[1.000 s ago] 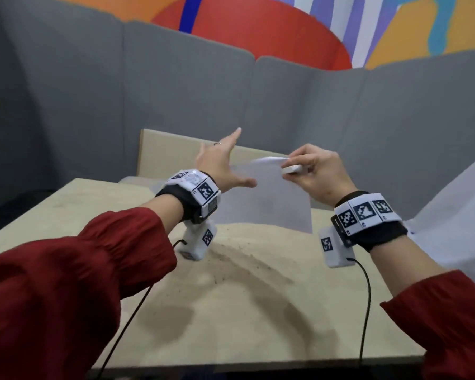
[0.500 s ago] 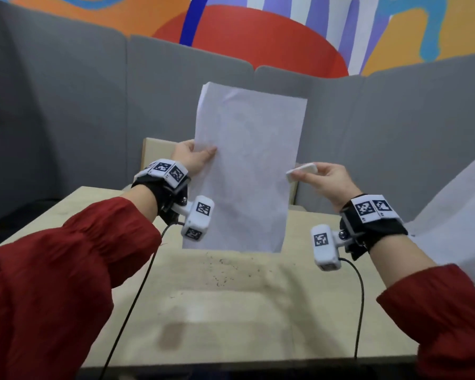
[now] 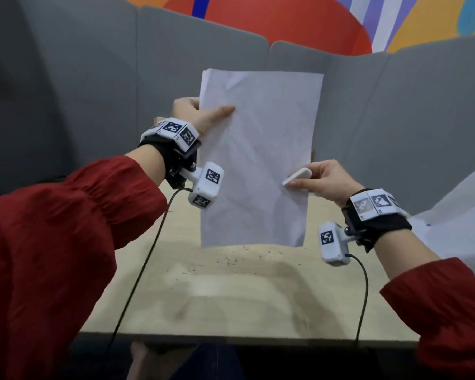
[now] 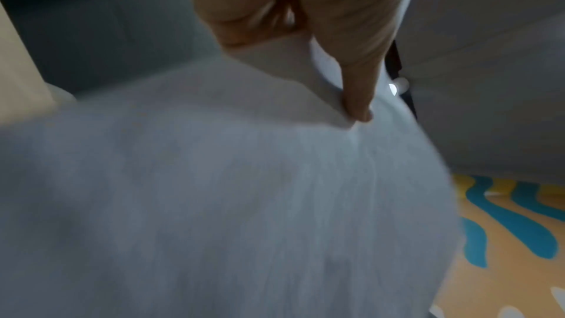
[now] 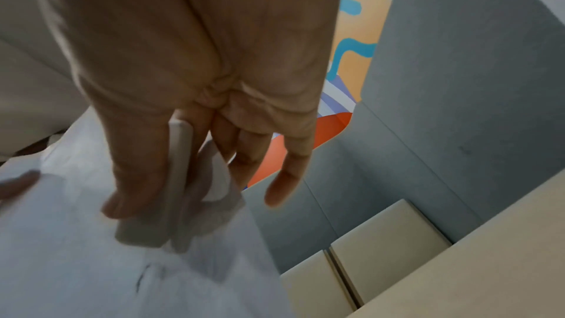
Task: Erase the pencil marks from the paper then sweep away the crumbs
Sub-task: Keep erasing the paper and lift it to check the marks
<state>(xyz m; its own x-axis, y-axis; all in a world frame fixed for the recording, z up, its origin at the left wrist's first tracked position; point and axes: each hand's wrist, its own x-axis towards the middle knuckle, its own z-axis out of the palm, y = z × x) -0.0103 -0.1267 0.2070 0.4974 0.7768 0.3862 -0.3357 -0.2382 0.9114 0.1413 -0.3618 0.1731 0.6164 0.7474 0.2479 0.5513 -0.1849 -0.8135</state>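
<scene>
A white sheet of paper (image 3: pixel 258 160) hangs upright above the wooden table (image 3: pixel 231 303). My left hand (image 3: pixel 203 113) pinches its upper left edge, thumb on the front; the thumb tip presses the paper (image 4: pixel 214 202) in the left wrist view. My right hand (image 3: pixel 313 181) pinches the sheet's right edge and holds a flat white eraser (image 3: pixel 298 176) against it. The right wrist view has the eraser (image 5: pixel 171 188) between thumb and fingers, with the paper (image 5: pixel 91 262) under it. Dark eraser crumbs (image 3: pixel 231 260) lie scattered on the table below the sheet.
Grey felt partitions (image 3: pixel 80 105) wall the table at the back and sides. A beige box (image 5: pixel 382 246) stands at the table's far edge behind the paper. White cloth or paper (image 3: pixel 455 229) lies at the right. Wrist-camera cables (image 3: pixel 137 275) trail toward the table's near edge.
The paper went from lying low over the table to hanging upright. My left hand climbed its left edge, and my right hand with the eraser came onto its right edge.
</scene>
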